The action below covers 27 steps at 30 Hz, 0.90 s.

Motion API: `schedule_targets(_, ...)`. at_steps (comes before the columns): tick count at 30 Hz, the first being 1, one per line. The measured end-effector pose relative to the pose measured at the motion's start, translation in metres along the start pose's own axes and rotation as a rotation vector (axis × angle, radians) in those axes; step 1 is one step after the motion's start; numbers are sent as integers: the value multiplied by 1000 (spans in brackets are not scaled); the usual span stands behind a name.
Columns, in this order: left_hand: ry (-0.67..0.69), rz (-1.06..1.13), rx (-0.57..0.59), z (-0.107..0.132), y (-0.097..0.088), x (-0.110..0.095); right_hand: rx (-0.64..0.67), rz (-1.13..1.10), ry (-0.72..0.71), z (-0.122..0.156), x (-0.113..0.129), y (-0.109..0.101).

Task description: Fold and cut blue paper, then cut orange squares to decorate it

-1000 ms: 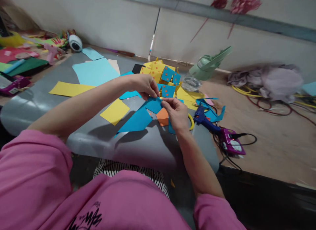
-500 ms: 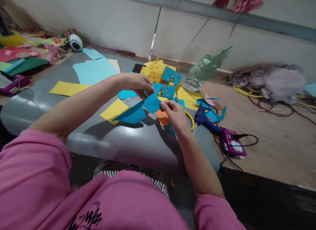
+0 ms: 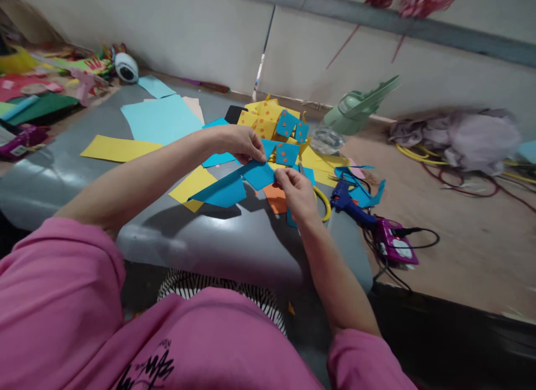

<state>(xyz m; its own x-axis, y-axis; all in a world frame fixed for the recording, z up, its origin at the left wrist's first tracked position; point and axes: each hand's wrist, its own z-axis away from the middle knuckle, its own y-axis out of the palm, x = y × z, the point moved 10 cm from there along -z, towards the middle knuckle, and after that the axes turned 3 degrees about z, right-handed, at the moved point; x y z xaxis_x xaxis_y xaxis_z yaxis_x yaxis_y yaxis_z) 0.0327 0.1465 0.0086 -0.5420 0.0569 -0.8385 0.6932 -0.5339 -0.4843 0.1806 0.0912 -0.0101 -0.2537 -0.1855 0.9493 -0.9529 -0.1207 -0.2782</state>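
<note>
Between my two hands a folded blue sheet (image 3: 226, 188) with a notch in its lower edge is held above the table. My left hand (image 3: 247, 144) pinches its top edge from above. The fingertips of my right hand (image 3: 294, 190) are closed on its right end. Under it lie a yellow piece (image 3: 191, 186) and an orange piece (image 3: 275, 199). Just behind my hands sits a pile of yellow cut pieces with orange squares (image 3: 263, 124), along with blue pieces with orange squares (image 3: 287, 154). Scissors with a yellow handle (image 3: 323, 204) are partly hidden beside my right hand.
A blue glue gun (image 3: 352, 204) and a purple box with a cable (image 3: 396, 242) lie to the right. Light blue sheets (image 3: 161, 119) and a yellow strip (image 3: 121, 148) are on the left. A green plastic object (image 3: 347, 110) stands near the wall.
My left hand has shifted slightly right along the top edge of the blue sheet. The sheet's two parts now sit closer together at the top. My right hand keeps its pinch.
</note>
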Motion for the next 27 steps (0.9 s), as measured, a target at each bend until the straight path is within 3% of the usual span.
schedule_targets(5, -83, 50, -9, 6, 3, 0, -51, -27, -7, -2, 1, -7)
schedule_targets(15, -62, -95, 51, 8, 23, -13, 33, 160, -36, 5, 10, 3)
schedule_targets(19, -35, -198, 35, 6, 25, -17, 58, 188, -61, 4, 9, 4)
schedule_targets(25, -82, -18, 86, 11, 19, -8, 18, 176, -48, 2, 1, 2)
schedule_targets(27, -47, -56, 69, 13, 17, -10, 4, 181, -51, 2, 2, 2)
